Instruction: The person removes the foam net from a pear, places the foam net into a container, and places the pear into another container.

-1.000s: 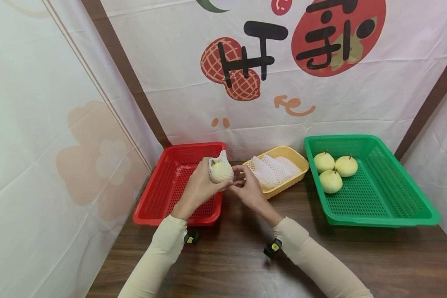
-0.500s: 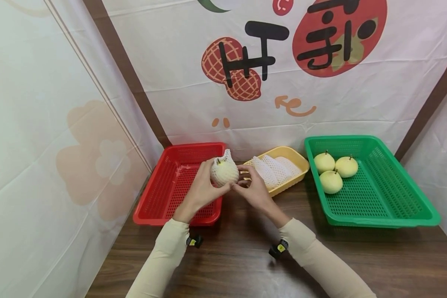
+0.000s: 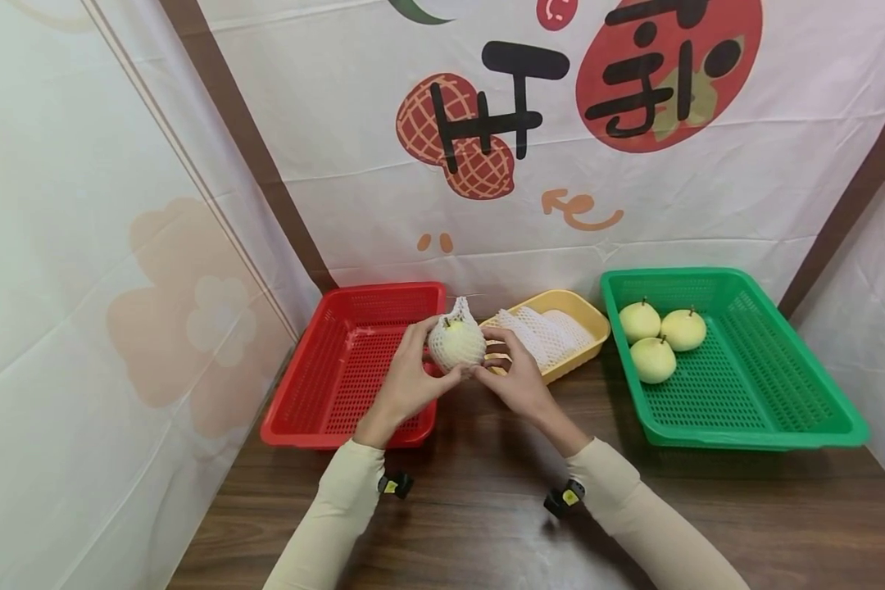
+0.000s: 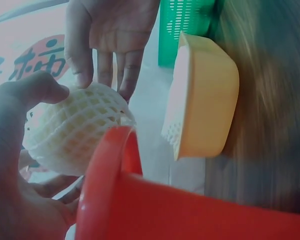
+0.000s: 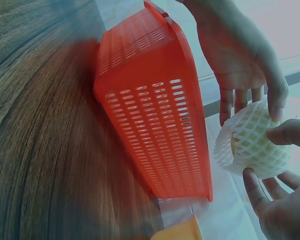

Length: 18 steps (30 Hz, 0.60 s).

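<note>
A pale yellow pear (image 3: pixel 457 346) in a white foam net sleeve is held up between both hands, its stem and the loose peak of the net at the top. My left hand (image 3: pixel 407 378) grips its left side, thumb in front. On the other side, my right hand (image 3: pixel 519 381) curls its fingers and thumb around the netted pear. In the left wrist view the net (image 4: pixel 82 127) covers most of the fruit. The right wrist view shows both thumbs on the net (image 5: pixel 255 137), with fingers behind and below it.
A red basket (image 3: pixel 280 410) stands at left, partly behind my left hand. Behind my right hand, a yellow tray (image 3: pixel 571 365) holds white foam nets (image 3: pixel 553 336). A green basket (image 3: pixel 752 438) at right contains three bare pears (image 3: pixel 652 360). All stand on a dark wooden table (image 3: pixel 479 524).
Both hands have shifted a little to the right, carrying the netted pear with them. The pear's top with its stem now shows more upright. The baskets and tray have stayed in place.
</note>
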Motion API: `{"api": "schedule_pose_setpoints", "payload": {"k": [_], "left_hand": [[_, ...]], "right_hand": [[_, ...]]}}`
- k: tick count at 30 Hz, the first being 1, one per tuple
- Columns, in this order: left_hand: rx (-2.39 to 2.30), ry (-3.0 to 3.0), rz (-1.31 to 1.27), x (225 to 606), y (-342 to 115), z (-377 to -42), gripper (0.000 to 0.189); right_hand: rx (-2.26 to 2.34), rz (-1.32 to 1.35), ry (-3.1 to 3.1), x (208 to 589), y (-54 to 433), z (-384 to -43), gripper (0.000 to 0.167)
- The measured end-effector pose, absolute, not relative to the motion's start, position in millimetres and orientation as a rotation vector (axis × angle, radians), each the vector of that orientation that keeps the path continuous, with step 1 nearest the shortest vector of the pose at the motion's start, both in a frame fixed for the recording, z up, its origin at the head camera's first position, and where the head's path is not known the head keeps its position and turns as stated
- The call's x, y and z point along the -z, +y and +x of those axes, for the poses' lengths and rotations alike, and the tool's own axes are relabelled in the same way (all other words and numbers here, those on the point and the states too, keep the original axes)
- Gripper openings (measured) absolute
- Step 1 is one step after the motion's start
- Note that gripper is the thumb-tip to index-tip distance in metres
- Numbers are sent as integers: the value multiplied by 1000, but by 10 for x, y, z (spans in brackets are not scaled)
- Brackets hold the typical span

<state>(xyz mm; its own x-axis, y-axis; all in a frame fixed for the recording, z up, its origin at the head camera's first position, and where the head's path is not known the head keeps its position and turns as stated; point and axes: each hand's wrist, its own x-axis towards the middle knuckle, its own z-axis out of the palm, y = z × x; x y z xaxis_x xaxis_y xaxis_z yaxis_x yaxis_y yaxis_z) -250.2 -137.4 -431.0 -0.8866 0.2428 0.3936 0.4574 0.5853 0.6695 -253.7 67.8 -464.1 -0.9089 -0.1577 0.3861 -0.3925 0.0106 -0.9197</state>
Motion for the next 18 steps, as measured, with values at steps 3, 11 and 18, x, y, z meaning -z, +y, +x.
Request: {"api": "schedule_pose_setpoints", "payload": {"k": [3, 11, 18], "left_hand": [[1210, -2538, -577, 4331, -1339, -2498, 86], [1225, -2490, -581, 4389, -1260, -2494, 85], [1234, -2458, -595, 4431, -1210, -2499, 82]], "right_hand": [[-2008, 575, -2091, 4644, 713, -2514, 62], [-1973, 564, -2107, 4668, 791, -2493, 61], [-1952, 555, -2129, 4663, 849, -2475, 61]]}}
